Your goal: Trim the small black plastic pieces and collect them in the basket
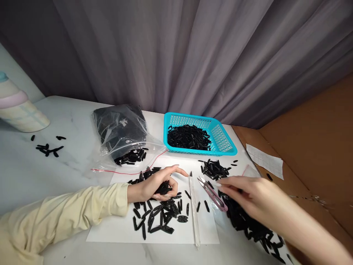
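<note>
Cupped on its side over a white sheet (104, 230), my left hand (162, 184) holds a clump of small black pieces (164, 187), its index finger stretched toward the tip of a white-wrapped stick tool (194, 217). My right hand (245, 187) hovers at the right with thumb and fingertips close together; what they hold, if anything, is too small to make out. Beside its fingertips lie pink-handled snips (213, 195), blades up and left. Loose black pieces (162, 215) are scattered on the sheet under my left hand. A bigger dark pile (248, 224) sits beneath my right forearm.
A blue basket (228, 150) holding many black pieces stands at the back. Left of it lies a clear bag (121, 129) with dark contents. A pastel bottle (22, 106) stands far left, near a few stray pieces (49, 150). White paper (264, 161) rests on cardboard at right.
</note>
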`<state>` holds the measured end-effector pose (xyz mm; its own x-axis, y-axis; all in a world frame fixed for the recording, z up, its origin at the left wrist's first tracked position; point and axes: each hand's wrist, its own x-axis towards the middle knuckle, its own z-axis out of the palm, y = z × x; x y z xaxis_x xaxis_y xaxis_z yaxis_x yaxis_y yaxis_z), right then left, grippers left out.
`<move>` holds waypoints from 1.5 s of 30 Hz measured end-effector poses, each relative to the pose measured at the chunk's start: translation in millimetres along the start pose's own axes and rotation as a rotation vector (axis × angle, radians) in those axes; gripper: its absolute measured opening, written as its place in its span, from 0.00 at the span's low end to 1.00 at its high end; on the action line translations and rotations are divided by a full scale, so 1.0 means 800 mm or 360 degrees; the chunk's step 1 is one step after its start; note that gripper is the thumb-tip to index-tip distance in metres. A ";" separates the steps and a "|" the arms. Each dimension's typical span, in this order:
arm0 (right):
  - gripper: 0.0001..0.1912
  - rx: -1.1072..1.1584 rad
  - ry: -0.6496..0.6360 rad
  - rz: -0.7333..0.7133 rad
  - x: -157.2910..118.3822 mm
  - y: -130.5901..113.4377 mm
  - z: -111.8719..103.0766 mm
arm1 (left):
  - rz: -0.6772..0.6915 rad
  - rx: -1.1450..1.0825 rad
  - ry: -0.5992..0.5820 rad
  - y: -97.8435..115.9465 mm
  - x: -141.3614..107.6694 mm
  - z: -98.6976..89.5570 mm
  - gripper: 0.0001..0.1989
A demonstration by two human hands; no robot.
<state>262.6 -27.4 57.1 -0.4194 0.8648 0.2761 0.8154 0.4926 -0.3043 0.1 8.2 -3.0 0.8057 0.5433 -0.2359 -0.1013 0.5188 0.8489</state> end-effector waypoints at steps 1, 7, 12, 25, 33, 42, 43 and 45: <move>0.07 0.0148 -0.0104 -0.0133 0.011 -0.022 0.008 | 0.0004 -0.0005 0.0003 0.000 0.000 0.000 0.21; 0.08 0.0646 -0.0161 -0.0343 0.048 -0.090 0.069 | 0.0047 -0.0086 0.0093 -0.005 0.002 0.001 0.18; 0.08 0.0728 -0.0311 -0.0163 0.057 -0.093 0.090 | 0.0056 -0.0077 0.0176 -0.009 0.004 0.003 0.22; 0.08 0.0887 -0.0392 -0.0121 0.049 -0.093 0.086 | 0.0138 0.0167 0.0081 -0.006 0.004 0.007 0.25; 0.11 0.1044 -0.0332 -0.0152 0.046 -0.078 0.066 | 0.0132 0.0215 0.0030 -0.007 0.004 0.002 0.18; 0.12 0.2120 0.0055 0.0784 0.019 -0.063 0.103 | 0.0105 0.0217 0.0115 -0.015 0.005 0.000 0.12; 0.13 0.2125 0.0134 0.0828 0.017 -0.063 0.108 | 0.0104 0.0231 0.0131 -0.014 0.006 0.001 0.13; 0.15 0.2056 0.0283 0.0877 0.013 -0.062 0.116 | 0.0082 0.0262 0.0152 -0.013 0.005 0.003 0.13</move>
<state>181.1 -33.9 -9.3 -0.0377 0.9968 -0.0700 -0.1191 -0.0740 -0.9901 5.8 3.6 -11.4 0.7422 0.6305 -0.2270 -0.0381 0.3779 0.9251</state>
